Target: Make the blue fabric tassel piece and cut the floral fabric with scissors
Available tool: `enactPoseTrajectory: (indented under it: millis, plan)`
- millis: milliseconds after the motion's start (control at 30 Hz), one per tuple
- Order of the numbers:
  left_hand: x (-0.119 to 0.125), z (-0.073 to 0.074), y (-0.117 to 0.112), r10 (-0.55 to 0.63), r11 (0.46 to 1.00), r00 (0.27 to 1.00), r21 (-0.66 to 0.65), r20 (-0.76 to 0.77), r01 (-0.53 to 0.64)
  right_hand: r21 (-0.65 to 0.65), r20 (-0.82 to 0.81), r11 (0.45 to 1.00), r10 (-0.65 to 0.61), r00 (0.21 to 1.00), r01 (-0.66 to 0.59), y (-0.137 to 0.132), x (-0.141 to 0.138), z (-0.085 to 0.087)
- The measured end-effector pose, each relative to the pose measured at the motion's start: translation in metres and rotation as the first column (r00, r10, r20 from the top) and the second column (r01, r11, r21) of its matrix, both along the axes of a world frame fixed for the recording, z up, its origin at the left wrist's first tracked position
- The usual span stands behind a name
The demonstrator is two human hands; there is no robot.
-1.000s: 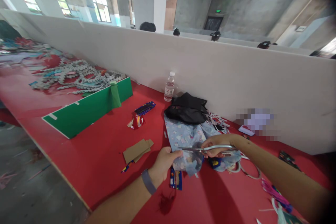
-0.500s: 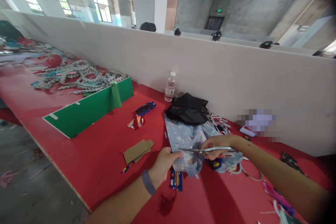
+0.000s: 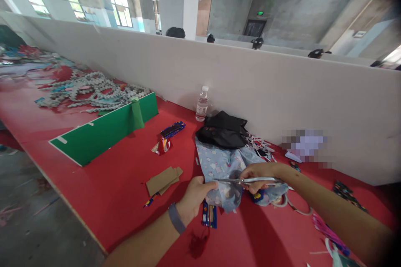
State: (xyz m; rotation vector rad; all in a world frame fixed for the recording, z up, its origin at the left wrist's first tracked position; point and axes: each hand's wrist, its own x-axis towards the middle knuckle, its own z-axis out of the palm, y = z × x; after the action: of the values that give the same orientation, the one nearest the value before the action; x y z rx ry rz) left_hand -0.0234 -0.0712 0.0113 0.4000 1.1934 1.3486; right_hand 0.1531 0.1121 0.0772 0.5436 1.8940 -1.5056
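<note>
My left hand (image 3: 196, 197) is closed on the near edge of a light blue printed cloth (image 3: 219, 162) lying on the red table (image 3: 119, 183). My right hand (image 3: 258, 175) grips silver scissors (image 3: 242, 181), their blades pointing left across the cloth toward my left thumb. The cloth bunches under both hands. A dark patterned strip (image 3: 209, 213) lies just below my left hand.
A black bag (image 3: 223, 130) and a water bottle (image 3: 202, 103) stand behind the cloth against a white partition (image 3: 250, 83). Brown cardboard pieces (image 3: 163, 179), a green board (image 3: 106, 127), a dark blue packet (image 3: 171, 129) and piles of scraps lie to the left. Ribbons lie at the right.
My hands have barely moved; the scissors have shifted slightly along the cloth. Both grips hold as before.
</note>
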Motion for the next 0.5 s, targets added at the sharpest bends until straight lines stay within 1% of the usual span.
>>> enactPoseTrajectory:
  millis: [167, 300, 433, 500]
  plan:
    - [0.0003, 0.0033, -0.0005, 0.004, 1.000, 1.000, 0.007, 0.000, -0.004, 0.003, -0.016, 1.000, -0.011, 1.000, 0.011, 0.0003, 0.0011, -0.0041]
    - [-0.0008, 0.0052, 0.0000, 0.005, 1.000, 1.000, 0.015, 0.005, -0.005, 0.048, -0.036, 0.999, 0.000, 0.999, 0.002, 0.0001, 0.0023, -0.0080]
    - [-0.0014, 0.0078, 0.0000, 0.004, 1.000, 1.000, 0.006, 0.013, -0.005, 0.080, -0.101, 0.997, 0.003, 0.995, 0.005, -0.0028, 0.0030, -0.0057]
    - [-0.0007, 0.0102, -0.0006, 0.003, 1.000, 1.000, 0.018, 0.029, -0.003, 0.089, -0.108, 0.996, -0.004, 0.994, 0.013, -0.0050, 0.0034, -0.0032]
